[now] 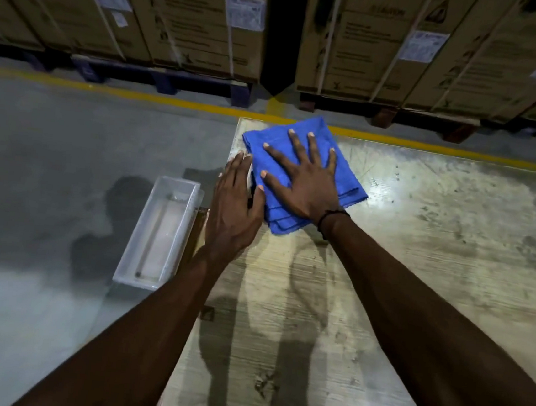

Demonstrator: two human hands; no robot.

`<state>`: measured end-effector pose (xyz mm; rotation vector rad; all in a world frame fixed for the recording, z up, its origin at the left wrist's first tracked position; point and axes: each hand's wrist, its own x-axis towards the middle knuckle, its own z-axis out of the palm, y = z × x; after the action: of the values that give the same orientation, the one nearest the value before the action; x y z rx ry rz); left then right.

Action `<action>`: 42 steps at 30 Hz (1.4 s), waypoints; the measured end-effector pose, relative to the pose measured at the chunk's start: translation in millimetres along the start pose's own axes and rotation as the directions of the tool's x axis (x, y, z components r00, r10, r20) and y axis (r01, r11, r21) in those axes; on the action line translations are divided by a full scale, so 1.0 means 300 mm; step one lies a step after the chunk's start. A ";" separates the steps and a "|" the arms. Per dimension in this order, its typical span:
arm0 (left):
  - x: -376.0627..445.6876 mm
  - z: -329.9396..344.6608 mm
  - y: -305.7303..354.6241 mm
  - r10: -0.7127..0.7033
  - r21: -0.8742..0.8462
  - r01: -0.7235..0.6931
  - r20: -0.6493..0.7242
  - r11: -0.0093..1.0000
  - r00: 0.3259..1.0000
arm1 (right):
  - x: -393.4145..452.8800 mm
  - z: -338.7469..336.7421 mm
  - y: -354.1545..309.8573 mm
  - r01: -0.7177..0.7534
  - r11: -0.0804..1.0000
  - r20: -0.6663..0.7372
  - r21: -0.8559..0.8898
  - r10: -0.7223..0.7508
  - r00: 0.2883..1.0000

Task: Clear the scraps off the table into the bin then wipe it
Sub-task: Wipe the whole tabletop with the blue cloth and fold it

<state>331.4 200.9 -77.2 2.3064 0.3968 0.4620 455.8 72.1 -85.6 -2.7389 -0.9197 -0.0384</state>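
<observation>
— Cloth [299, 170] position? Folded, blue, flat on the surface [419, 250] at its far-left corner, upper centre of frame.

— Hands? Right hand [305, 180]: fingers spread, palm pressing the cloth. Left hand [233, 206]: fingers straight, at the surface's left edge, touching the cloth's side. Bin [159, 235]: on the floor, left of the surface.

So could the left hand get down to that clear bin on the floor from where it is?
Probably yes. The left hand rests at the table edge beside the blue cloth, holding nothing, and the bin sits just below with nothing between.
</observation>
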 end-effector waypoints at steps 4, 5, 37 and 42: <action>-0.023 -0.063 -0.044 0.017 0.009 -0.018 0.036 1.000 0.999 | -0.172 0.017 -0.085 0.034 0.999 -0.037 -0.031 -0.035 0.999; -0.038 -0.085 -0.059 0.019 0.014 -0.020 0.042 1.000 0.999 | -0.215 0.020 -0.108 0.038 0.999 -0.038 -0.033 -0.040 0.998; -0.766 -0.304 0.005 0.113 0.269 -0.249 0.436 0.930 0.893 | -1.438 -0.003 -0.590 -0.508 0.861 -0.174 -0.035 0.495 0.851; -0.744 -0.286 0.012 0.149 0.249 -0.296 0.477 0.922 0.866 | -1.388 0.003 -0.591 -0.755 0.655 -0.219 0.010 0.738 0.638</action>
<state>96.3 159.0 -64.5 2.6906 -0.0395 -0.0483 16.6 -37.3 -89.4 -2.8889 0.3418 -0.2034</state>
